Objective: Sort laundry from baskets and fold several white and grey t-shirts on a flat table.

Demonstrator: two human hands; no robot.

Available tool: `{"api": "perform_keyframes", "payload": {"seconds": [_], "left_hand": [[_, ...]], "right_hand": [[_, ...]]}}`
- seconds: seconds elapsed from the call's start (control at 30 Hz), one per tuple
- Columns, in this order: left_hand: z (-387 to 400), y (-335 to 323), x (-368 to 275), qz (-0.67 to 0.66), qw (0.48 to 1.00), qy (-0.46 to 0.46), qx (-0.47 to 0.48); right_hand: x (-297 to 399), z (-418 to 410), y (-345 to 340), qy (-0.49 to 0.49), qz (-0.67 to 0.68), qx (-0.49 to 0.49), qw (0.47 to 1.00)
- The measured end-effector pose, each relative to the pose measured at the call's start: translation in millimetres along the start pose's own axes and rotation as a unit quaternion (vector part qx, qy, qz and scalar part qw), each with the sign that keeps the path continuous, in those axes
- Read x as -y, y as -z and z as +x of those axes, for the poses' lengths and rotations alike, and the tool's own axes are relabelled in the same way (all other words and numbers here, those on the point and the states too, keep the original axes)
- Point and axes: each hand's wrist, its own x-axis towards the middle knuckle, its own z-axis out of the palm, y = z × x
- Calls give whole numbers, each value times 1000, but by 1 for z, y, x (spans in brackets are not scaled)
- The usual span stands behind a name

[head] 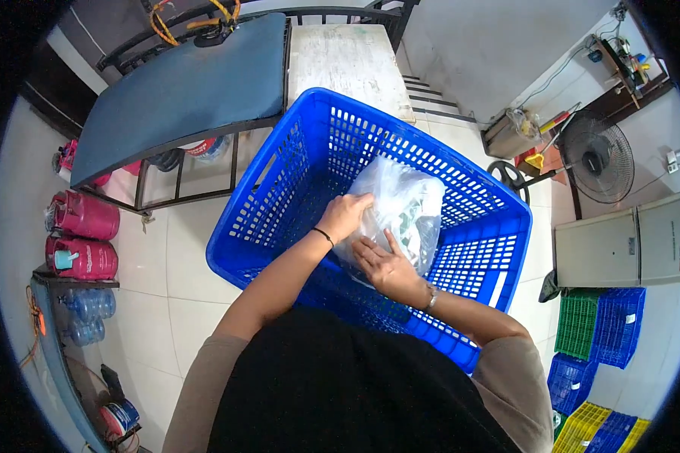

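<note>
A large blue perforated plastic basket [368, 110] stands right in front of me. Inside it is a clear plastic bag [425, 195] with whitish and pale green contents that I cannot make out through the film. My left hand [344, 216], with a dark cord around its wrist, pinches the bag's left side. Lower down, my right hand [388, 266] rests on the near side of the bag with its fingers spread; a bracelet circles that wrist. Both forearms reach over the basket's near rim, and my body hides part of that rim.
Beyond the basket are a blue-topped table [204, 96] and a whitish board surface [345, 62]. Pink gas cylinders [88, 215] and water bottles [88, 306] line the left. A fan [595, 158], a refrigerator [595, 249] and stacked crates [581, 323] are on the right.
</note>
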Motion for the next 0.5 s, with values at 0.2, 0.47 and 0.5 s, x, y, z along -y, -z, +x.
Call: {"api": "perform_keyframes", "payload": {"seconds": [0.2,0.47,0.5], "left_hand": [[-3,2,-1,37,999,13,18],[-5,-2,-14,94,995,-1,29],[-6,-3,-15,96,995,-8,22]], "right_hand": [[30,13,-18,-13,-96,-13,995],[32,12,-23,-30,-82,6,996],[30,11,-21,-23,-63,-3,998]]}}
